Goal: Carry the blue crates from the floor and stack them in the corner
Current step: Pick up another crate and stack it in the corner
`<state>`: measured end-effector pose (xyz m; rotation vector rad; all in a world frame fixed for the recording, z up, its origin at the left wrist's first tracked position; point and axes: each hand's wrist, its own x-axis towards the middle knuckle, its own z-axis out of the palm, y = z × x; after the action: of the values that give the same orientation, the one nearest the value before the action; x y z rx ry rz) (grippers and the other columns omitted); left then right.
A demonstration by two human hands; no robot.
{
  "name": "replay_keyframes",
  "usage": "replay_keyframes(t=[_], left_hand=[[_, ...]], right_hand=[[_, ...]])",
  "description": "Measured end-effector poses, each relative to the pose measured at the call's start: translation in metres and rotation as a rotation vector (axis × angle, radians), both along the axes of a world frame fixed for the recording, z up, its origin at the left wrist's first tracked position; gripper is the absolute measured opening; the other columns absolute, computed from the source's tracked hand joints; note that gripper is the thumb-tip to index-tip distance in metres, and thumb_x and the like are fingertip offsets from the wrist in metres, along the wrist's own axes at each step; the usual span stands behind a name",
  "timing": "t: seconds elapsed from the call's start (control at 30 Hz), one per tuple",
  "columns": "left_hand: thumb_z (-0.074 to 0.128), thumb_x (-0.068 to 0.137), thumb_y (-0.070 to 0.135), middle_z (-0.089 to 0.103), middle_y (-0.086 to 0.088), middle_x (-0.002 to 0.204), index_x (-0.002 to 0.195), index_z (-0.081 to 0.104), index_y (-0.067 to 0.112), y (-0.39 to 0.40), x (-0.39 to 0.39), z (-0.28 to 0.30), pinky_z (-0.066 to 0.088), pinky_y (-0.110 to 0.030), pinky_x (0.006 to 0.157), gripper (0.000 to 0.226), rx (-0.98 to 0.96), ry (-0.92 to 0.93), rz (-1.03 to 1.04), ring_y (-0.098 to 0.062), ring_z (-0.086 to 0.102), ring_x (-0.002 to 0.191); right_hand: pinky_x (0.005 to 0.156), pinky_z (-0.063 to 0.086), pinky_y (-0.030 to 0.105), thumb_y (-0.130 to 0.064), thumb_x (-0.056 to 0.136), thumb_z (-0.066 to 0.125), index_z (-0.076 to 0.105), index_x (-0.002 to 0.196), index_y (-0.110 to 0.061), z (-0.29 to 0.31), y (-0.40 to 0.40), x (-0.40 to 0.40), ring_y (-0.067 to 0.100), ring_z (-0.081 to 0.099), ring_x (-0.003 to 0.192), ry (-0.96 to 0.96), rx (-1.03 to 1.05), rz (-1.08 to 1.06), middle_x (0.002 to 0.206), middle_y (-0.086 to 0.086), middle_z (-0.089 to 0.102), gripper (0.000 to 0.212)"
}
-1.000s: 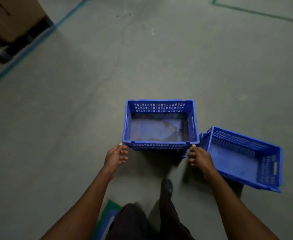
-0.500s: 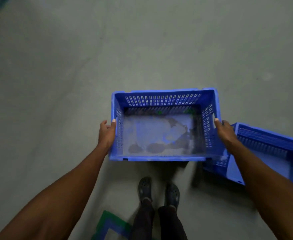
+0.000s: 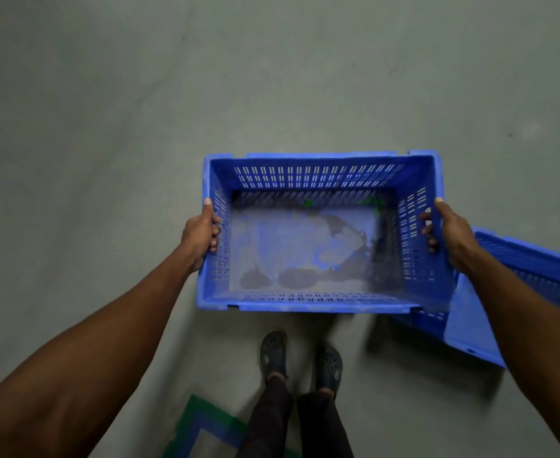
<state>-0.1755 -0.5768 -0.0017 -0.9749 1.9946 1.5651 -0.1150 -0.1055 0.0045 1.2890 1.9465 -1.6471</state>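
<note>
I hold a blue slotted crate [image 3: 318, 166] in front of me, lifted off the grey floor, its dusty bottom facing up at me. My left hand [image 3: 201, 231] grips its left wall, thumb over the rim. My right hand [image 3: 447, 231] grips the right wall, fingers through the handle slot. A second blue crate [image 3: 470, 328] lies tilted on the floor at the right, partly hidden by my right forearm and the held crate.
Bare grey concrete floor [image 3: 272, 77] stretches ahead and to the left. My two feet in dark clogs [image 3: 300, 358] stand just below the held crate. A green and blue taped floor mark [image 3: 202, 424] sits at the bottom, left of my legs.
Both hands went from the crate's near corners to its side walls and gripped it. The crate has risen from the floor toward me; the view has tilted down.
</note>
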Motion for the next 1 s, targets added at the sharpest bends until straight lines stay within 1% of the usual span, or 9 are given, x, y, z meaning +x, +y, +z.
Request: replay_keyframes(t=[0.07,0.17,0.27,0.37,0.53,0.67,0.77,0.87,1.0], left_hand=[[0.042,0.094,0.071,0.04,0.007,0.051,0.074,0.049,0.023,0.001,0.003,0.002,0.028,-0.022,0.04,0.052,-0.018,0.011,0.018,-0.012,0.031,0.039],[0.042,0.095,0.07,0.039,0.009,0.049,0.072,0.048,0.024,0.0,0.009,0.015,0.026,-0.021,0.039,0.052,-0.039,0.017,0.021,-0.011,0.03,0.038],[0.042,0.094,0.071,0.039,0.01,0.048,0.073,0.048,0.024,-0.009,0.016,0.041,0.026,-0.02,0.039,0.051,-0.028,0.024,0.012,-0.011,0.029,0.038],[0.043,0.094,0.071,0.037,0.01,0.048,0.074,0.047,0.025,-0.021,0.03,0.085,0.024,-0.02,0.04,0.05,0.006,0.04,0.018,-0.011,0.027,0.039],[0.043,0.094,0.071,0.034,0.007,0.053,0.077,0.047,0.024,-0.044,0.078,0.189,0.023,-0.021,0.041,0.05,0.044,0.08,0.03,-0.011,0.026,0.04],[0.042,0.096,0.069,0.032,0.004,0.054,0.082,0.047,0.02,-0.071,0.148,0.272,0.027,-0.022,0.043,0.051,0.09,0.137,0.051,-0.014,0.027,0.038],[0.041,0.097,0.067,0.032,0.002,0.054,0.084,0.049,0.018,-0.088,0.217,0.322,0.027,-0.021,0.04,0.052,0.087,0.188,0.119,-0.014,0.027,0.035],[0.041,0.097,0.067,0.033,0.004,0.054,0.086,0.051,0.016,-0.101,0.298,0.362,0.026,-0.018,0.038,0.053,0.005,0.214,0.242,-0.012,0.026,0.036],[0.041,0.097,0.066,0.034,0.007,0.052,0.088,0.053,0.016,-0.113,0.419,0.403,0.024,-0.016,0.039,0.052,-0.073,0.236,0.441,-0.01,0.024,0.036]], right_hand=[[0.049,0.031,0.03,-0.066,0.095,0.044,0.062,0.085,-0.014,0.002,-0.003,0.0,0.019,0.033,0.049,0.006,0.056,-0.005,0.063,0.004,0.044,0.057],[0.047,0.027,0.027,-0.069,0.093,0.045,0.055,0.077,-0.017,0.016,-0.012,0.005,0.017,0.029,0.045,0.009,0.092,-0.03,0.059,0.003,0.04,0.056],[0.047,0.025,0.026,-0.069,0.093,0.045,0.052,0.077,-0.018,0.046,-0.018,0.012,0.016,0.027,0.042,0.023,0.068,-0.025,0.058,0.002,0.037,0.054],[0.047,0.024,0.026,-0.069,0.093,0.045,0.05,0.077,-0.019,0.094,-0.026,0.025,0.015,0.026,0.042,0.039,0.062,-0.014,0.057,0.001,0.035,0.053],[0.047,0.023,0.026,-0.067,0.096,0.042,0.047,0.076,-0.018,0.198,-0.05,0.064,0.015,0.025,0.042,0.1,0.08,0.026,0.058,0.003,0.033,0.053],[0.043,0.022,0.022,-0.066,0.097,0.041,0.047,0.076,-0.017,0.277,-0.068,0.103,0.014,0.025,0.038,0.138,0.064,0.111,0.057,0.003,0.032,0.054],[0.042,0.023,0.022,-0.066,0.097,0.041,0.049,0.078,-0.015,0.323,-0.082,0.135,0.014,0.026,0.039,0.161,0.046,0.209,0.055,0.003,0.033,0.055],[0.04,0.023,0.019,-0.065,0.098,0.039,0.049,0.078,-0.016,0.359,-0.101,0.167,0.012,0.026,0.037,0.165,0.021,0.321,0.052,0.0,0.031,0.054],[0.039,0.023,0.018,-0.066,0.097,0.039,0.051,0.077,-0.018,0.391,-0.133,0.203,0.011,0.027,0.037,0.166,-0.028,0.522,0.051,-0.002,0.033,0.053]])
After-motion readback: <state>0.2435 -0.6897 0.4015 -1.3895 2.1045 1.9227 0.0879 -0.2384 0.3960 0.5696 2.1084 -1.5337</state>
